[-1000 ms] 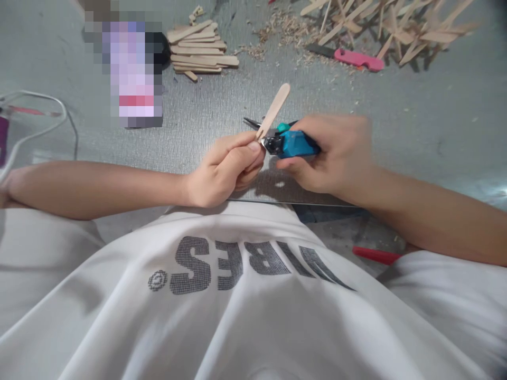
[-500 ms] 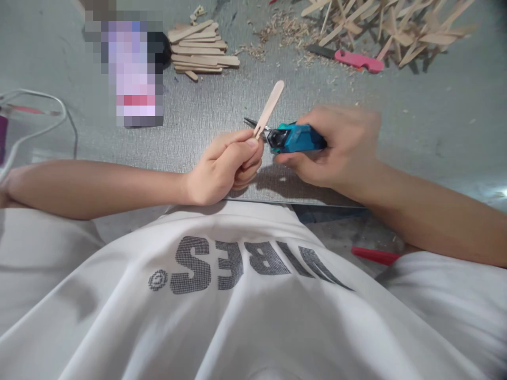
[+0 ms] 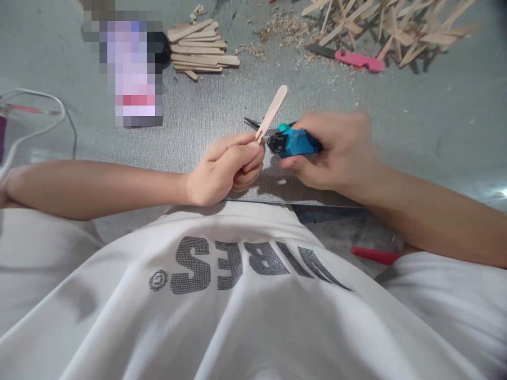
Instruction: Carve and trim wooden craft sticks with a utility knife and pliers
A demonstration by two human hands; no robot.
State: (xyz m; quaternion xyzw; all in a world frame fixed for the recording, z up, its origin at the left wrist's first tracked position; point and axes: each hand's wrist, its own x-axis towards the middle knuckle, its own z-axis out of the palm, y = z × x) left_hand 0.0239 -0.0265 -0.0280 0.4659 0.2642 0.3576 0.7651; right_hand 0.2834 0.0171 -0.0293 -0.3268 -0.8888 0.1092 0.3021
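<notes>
- Stick, flat pale wood w/ rounded tip, is up front in the head view: held above the table edge, mid-pic, slanting up & to the right, small notch/slit near its lower end.
- L hand: thumb & curled fingers pinching that stick by the lower end; rest of fingers folded under.
- R hand: wrapped round a chunky blue tool w/ black head, grasping it firmly; hand slightly blurred. Tool's head is right by the notched end; actual contact, can't tell.
- Dark pointed metal tip pokes out left of the stick, bit of teal behind the blue tool; whether same pc as either, can't tell.
- Grey textured table under it all.
- Bundle of pale wooden sticks, upper L of centre, by a round black thing & a pixelated lilac/pink item.
- Wood shavings scattered top centre.
- Pink-handled knife w/ dark blade lies just below a heap of crossed wooden pcs, upper R.
- White cable loops far L.
- White shirt w/ dark lettering fills the bottom; red item lower R, below table edge.
</notes>
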